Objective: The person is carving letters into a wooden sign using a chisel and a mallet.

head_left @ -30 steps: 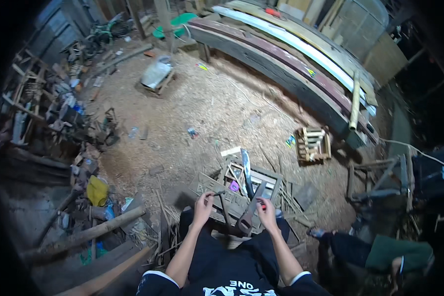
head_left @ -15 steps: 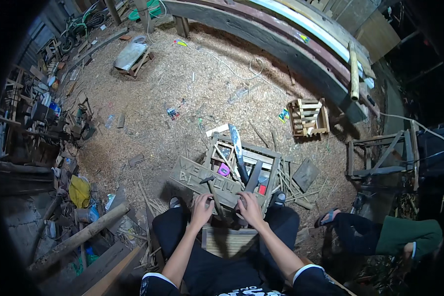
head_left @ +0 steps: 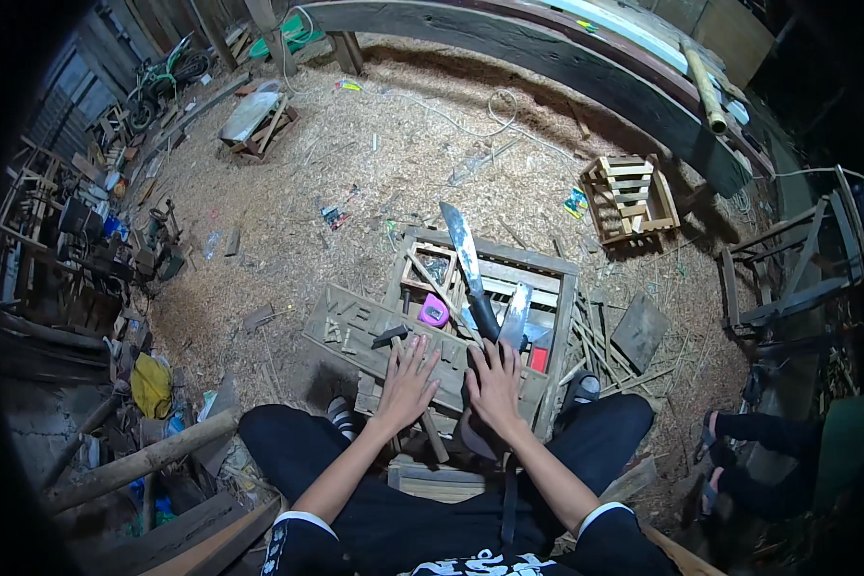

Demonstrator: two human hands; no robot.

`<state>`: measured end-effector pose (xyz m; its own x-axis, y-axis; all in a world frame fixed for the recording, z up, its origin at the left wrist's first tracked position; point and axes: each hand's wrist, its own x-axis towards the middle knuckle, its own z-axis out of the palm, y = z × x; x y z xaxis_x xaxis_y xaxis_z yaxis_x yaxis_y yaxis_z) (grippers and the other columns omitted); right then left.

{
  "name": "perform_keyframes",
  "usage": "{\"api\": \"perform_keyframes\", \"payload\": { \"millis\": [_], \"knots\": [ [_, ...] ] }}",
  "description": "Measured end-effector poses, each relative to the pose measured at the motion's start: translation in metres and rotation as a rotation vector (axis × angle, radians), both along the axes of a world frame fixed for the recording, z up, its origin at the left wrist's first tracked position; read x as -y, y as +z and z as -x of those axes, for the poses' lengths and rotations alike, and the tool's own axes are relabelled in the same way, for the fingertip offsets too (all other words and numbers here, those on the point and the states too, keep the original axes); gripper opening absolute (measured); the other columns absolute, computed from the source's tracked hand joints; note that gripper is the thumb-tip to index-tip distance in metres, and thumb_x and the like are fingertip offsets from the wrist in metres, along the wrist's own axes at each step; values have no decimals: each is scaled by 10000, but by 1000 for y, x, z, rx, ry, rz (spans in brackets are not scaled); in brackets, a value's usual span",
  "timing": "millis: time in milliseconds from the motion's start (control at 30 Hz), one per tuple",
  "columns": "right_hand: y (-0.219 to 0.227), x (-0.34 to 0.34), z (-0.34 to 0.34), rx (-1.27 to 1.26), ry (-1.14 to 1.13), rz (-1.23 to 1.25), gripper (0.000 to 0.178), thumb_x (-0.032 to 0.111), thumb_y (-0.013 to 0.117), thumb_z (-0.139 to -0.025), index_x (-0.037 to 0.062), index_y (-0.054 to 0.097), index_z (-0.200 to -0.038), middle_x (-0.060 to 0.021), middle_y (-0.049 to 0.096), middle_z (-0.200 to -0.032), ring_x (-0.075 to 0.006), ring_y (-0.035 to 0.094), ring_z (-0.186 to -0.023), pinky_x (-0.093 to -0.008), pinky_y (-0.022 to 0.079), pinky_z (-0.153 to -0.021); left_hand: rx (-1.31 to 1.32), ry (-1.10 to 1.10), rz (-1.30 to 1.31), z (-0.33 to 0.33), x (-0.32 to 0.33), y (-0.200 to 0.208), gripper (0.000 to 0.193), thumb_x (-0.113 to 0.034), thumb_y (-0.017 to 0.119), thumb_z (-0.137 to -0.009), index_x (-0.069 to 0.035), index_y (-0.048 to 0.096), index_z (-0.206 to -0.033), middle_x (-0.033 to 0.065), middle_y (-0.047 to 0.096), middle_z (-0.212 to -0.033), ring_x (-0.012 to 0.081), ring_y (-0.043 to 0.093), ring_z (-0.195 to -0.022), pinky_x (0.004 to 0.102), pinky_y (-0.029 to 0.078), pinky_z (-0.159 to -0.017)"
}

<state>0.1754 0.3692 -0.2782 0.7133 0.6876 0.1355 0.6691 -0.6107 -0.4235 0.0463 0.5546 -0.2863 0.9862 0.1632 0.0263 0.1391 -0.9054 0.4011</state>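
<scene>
The left grip (head_left: 408, 384) is released, palm down with fingers spread over a hammer (head_left: 435, 437) and the board (head_left: 453, 370) beneath it. The hammer's dark head shows left of the fingertips; its brown wooden handle slants out toward the near side, right of the wrist. The right grip (head_left: 494, 384) is released too, fingers fanned out over a saw (head_left: 516, 312), whose pale metal blade shows beyond the fingertips and whose brown handle shows near and left of the palm. The board is weathered grey-brown, marked with raised or cut lettering, and lies askew over the near side of a slatted crate (head_left: 523, 257). Beyond the board are a purple tape measure (head_left: 433, 310) and a black-handled machete (head_left: 462, 245), its blade pointing far.
</scene>
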Motion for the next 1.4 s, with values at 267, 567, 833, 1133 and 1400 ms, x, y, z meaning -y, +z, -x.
{"api": "perform_keyframes", "payload": {
  "millis": [267, 567, 833, 1133, 1400],
  "knots": [
    [-17, 9, -2, -30, 4, -127, 494, 210, 664, -953, 67, 657, -1426, -183, 520, -1585, -449, 340, -1553, -612, 212, -1310, 40, -40, 40, 19, -5, -8, 726, -344, 656, -1053, -94, 398, -1684, 268, 196, -1793, 446, 146, -1679, 584, 156, -1351],
    [-22, 9, 4, 9, 26, -187, 545, 229, 686, -874, 76, 686, -1396, -167, 563, -1558, -441, 345, -1556, -621, 211, -1308, -15, -143, 0, 33, -8, -19, 942, -588, 671, -1001, -96, 320, -1724, 325, 108, -1792, 524, 26, -1675, 604, 151, -1343],
    [-23, 12, 5, -7, 13, -147, 549, 223, 706, -871, 112, 699, -1408, -122, 565, -1599, -432, 312, -1585, -601, 200, -1309, 6, -145, 27, 36, -7, -33, 1081, -513, 775, -867, -102, 281, -1737, 331, 111, -1786, 520, 33, -1674, 634, 108, -1340],
    [-21, 11, 2, -38, 10, -124, 574, 176, 682, -861, 92, 671, -1429, -118, 561, -1591, -430, 325, -1569, -608, 199, -1312, 13, -138, -31, 33, -2, -28, 1058, -512, 754, -858, -44, 325, -1705, 371, 147, -1762, 526, 50, -1671, 693, 33, -1322],
    [-11, 11, -6, 42, 76, -98, 632, 189, 701, -862, 83, 611, -1478, -127, 589, -1515, -432, 354, -1522, -609, 205, -1284, 234, -121, 40, 10, -8, -18, 732, -452, 711, -848, 8, 607, -1408, 372, 329, -1674, 514, 209, -1634, 657, 116, -1325]
  ]
}}
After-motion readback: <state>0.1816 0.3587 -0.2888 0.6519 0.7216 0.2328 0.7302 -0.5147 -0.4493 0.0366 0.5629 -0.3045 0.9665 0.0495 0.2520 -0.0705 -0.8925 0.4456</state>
